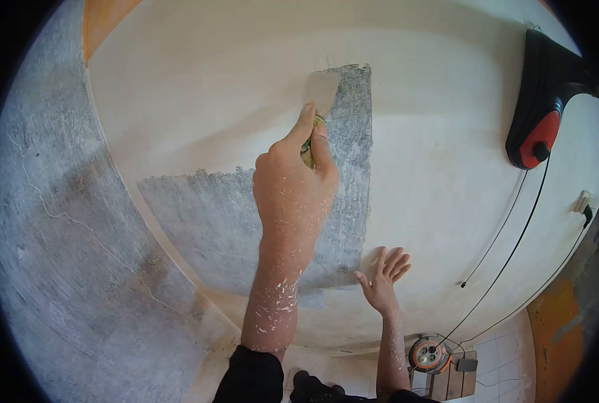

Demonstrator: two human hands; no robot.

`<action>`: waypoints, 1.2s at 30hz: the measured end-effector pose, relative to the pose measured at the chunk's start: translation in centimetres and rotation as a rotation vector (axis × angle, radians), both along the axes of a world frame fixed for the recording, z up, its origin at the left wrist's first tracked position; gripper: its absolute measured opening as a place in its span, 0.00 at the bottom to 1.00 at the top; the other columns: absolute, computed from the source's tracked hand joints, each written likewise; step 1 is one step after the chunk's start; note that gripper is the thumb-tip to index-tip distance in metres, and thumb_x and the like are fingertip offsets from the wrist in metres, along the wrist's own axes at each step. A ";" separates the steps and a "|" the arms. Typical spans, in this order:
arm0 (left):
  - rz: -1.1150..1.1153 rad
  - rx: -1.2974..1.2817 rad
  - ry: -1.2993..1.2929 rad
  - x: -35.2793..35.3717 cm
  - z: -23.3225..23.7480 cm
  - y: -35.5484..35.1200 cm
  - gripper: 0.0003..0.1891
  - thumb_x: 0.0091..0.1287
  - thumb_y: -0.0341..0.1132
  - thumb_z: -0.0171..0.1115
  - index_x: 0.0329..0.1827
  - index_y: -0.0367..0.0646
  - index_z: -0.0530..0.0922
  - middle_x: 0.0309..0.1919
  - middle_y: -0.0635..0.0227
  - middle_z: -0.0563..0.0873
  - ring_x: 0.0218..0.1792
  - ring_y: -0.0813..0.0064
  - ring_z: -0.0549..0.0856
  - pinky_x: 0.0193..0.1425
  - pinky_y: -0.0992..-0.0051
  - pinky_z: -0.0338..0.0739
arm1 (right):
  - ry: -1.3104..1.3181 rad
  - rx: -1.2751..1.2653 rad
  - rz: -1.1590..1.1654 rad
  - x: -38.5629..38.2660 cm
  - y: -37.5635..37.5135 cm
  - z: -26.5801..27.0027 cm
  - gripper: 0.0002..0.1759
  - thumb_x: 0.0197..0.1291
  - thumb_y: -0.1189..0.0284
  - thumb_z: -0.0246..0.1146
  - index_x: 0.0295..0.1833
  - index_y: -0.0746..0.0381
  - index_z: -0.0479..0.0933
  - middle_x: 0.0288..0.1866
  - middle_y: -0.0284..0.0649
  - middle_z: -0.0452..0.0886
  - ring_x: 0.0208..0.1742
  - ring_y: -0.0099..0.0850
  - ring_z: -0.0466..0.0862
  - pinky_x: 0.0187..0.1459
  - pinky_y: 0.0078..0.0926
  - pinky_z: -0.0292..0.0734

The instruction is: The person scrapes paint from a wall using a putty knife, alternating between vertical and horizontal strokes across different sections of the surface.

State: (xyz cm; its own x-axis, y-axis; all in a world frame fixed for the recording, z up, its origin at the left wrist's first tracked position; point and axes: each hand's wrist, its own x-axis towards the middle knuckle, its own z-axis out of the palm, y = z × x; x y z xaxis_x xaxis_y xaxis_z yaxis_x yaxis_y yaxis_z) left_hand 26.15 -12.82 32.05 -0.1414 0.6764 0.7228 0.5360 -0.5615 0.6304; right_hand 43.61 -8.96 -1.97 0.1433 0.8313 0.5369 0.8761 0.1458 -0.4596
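Note:
My left hand is closed around the handle of a putty knife, its broad blade tilted up against the wall. The blade lies at the upper left edge of a rough grey patch, where the pale surface coat gives way to bare grey. This L-shaped patch runs down and to the left behind my left forearm. My right hand rests on the pale wall beside the patch's lower right corner, fingers spread, holding nothing. White flecks cover both forearms.
A black and red device hangs on the wall at the upper right, with cords below it. A plug sits in a wall socket. At the lower right, a round cable reel stands by a small wooden stool. A cracked grey wall adjoins on the left.

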 end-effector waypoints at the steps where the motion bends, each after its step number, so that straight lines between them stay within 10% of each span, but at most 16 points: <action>1: -0.003 -0.034 0.008 -0.4 0.1 -0.5 0.19 0.76 0.39 0.56 0.65 0.42 0.80 0.51 0.48 0.88 0.52 0.60 0.89 0.60 0.66 0.80 | -0.002 0.020 -0.002 -0.4 -0.1 -0.2 0.53 0.71 0.43 0.54 0.83 0.62 0.33 0.80 0.66 0.16 0.78 0.64 0.13 0.71 0.69 0.10; 5: 0.045 0.040 0.062 0.0 -0.4 1.0 0.19 0.76 0.39 0.56 0.65 0.42 0.80 0.51 0.49 0.88 0.53 0.60 0.89 0.60 0.65 0.80 | 0.001 0.055 -0.010 -0.3 0.2 0.0 0.53 0.72 0.44 0.55 0.83 0.63 0.33 0.81 0.66 0.17 0.78 0.65 0.13 0.71 0.69 0.10; 8: 0.084 0.204 0.102 -0.7 -0.4 0.8 0.18 0.75 0.37 0.55 0.61 0.39 0.82 0.27 0.51 0.89 0.31 0.57 0.91 0.35 0.64 0.84 | 0.015 0.052 -0.003 -0.6 0.1 0.2 0.53 0.72 0.44 0.55 0.83 0.63 0.34 0.81 0.66 0.17 0.78 0.65 0.13 0.71 0.69 0.10; 12: -0.002 0.037 0.022 0.0 0.0 0.1 0.19 0.76 0.38 0.57 0.65 0.41 0.80 0.51 0.48 0.88 0.54 0.59 0.88 0.59 0.65 0.80 | 0.019 0.063 0.009 -0.4 -0.2 0.2 0.53 0.72 0.44 0.55 0.83 0.64 0.35 0.81 0.67 0.18 0.78 0.65 0.13 0.71 0.69 0.11; 36: 0.092 0.042 0.117 0.4 -0.1 -0.1 0.18 0.75 0.38 0.56 0.63 0.41 0.82 0.36 0.51 0.90 0.37 0.60 0.91 0.43 0.67 0.84 | 0.091 0.150 -0.063 -2.2 -2.3 1.9 0.52 0.66 0.49 0.64 0.85 0.52 0.43 0.85 0.58 0.25 0.82 0.60 0.21 0.75 0.68 0.19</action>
State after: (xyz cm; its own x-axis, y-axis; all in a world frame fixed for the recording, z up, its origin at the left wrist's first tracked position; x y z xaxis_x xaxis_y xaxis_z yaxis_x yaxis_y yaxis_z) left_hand 26.59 -12.89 31.94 -0.1146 0.6331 0.7655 0.6553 -0.5310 0.5372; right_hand 41.41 -11.24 -0.08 0.2464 0.7308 0.6366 0.8414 0.1647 -0.5147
